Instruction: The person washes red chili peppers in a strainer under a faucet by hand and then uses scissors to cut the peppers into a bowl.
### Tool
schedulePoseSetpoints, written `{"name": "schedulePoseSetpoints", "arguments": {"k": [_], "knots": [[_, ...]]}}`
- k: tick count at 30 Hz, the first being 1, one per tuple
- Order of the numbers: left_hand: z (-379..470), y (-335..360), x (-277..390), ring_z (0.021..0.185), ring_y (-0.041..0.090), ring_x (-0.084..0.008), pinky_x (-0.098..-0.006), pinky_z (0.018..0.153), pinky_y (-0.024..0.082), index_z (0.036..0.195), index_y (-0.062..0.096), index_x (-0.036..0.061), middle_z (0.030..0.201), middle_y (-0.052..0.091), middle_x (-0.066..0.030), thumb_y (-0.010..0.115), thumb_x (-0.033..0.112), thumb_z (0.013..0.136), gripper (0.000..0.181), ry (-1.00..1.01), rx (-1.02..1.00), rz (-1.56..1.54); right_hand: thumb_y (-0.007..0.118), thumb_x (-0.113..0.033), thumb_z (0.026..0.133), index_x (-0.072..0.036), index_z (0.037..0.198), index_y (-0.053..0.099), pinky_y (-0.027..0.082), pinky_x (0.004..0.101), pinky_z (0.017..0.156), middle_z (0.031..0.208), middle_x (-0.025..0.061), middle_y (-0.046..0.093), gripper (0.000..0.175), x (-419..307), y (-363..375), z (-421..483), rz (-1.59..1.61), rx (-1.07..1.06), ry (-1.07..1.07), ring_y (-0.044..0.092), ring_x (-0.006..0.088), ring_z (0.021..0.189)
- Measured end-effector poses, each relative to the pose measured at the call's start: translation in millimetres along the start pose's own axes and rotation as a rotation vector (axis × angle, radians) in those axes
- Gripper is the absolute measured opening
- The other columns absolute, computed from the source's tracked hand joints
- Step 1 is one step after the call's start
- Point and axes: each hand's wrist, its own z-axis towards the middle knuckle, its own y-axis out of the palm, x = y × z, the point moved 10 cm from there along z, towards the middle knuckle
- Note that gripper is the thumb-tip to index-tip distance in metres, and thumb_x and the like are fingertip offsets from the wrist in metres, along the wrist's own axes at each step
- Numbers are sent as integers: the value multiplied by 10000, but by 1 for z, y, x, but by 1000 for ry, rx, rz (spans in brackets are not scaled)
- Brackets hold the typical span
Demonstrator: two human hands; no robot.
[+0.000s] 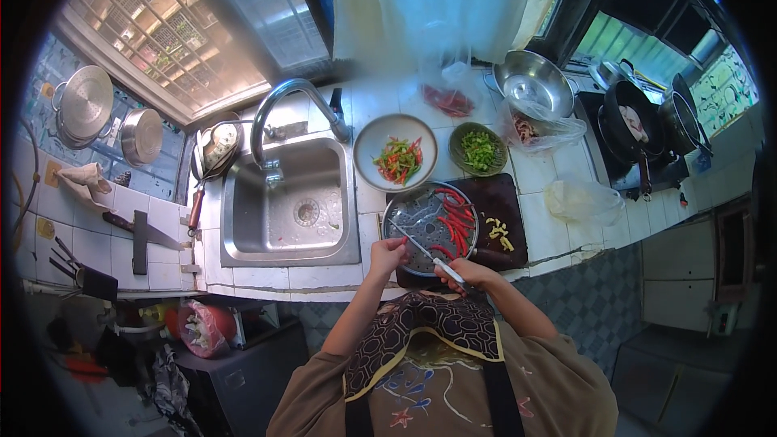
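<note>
My right hand grips a small knife by its pale handle. Its thin blade points up and left across a perforated metal tray. Close to the blade, my left hand pinches a small red piece, seemingly a chili. Several whole red chilies lie along the right side of the tray. Beneath that tray, a dark cutting board carries peeled, pale yellow pieces, possibly garlic or ginger. A larger dark knife handle rests on the board's near edge.
Left is a steel sink with a tall faucet. Behind the tray stand a plate of cut red and green peppers and a green bowl of chopped greens. Bagged meat, a steel pot and a frying pan are rightward.
</note>
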Motion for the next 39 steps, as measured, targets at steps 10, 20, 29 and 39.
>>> {"name": "schedulePoseSetpoints", "arguments": {"k": [10,20,29,39], "knots": [[5,3,48,588,541,-112,-191,484,421,914,575,-41,719,580,-58,549,48,778,164,101,88,-241,531,-399,784,9,871,486,393,268,670,782,72,522,419,-35,-5,10,-349,206,-447,473,131,745],[12,14,92,563,512,-97,-191,480,414,942,566,-62,719,571,-67,532,-4,774,181,240,-24,-232,547,-415,756,-3,866,518,412,321,673,800,144,560,428,-89,10,-30,-254,487,-441,534,212,736],[26,61,114,636,564,-132,-223,564,487,981,543,-55,748,575,-85,504,-22,774,213,164,-254,-183,461,-216,784,-121,642,370,330,177,410,560,-47,356,193,-97,-9,-36,36,348,-575,384,42,455],[76,155,140,546,558,-116,-213,448,451,913,579,-36,684,581,-76,521,-22,726,196,111,-250,-57,461,-528,775,-70,830,441,412,223,429,597,-7,425,462,-73,-106,-32,256,194,-402,433,86,454]]}}
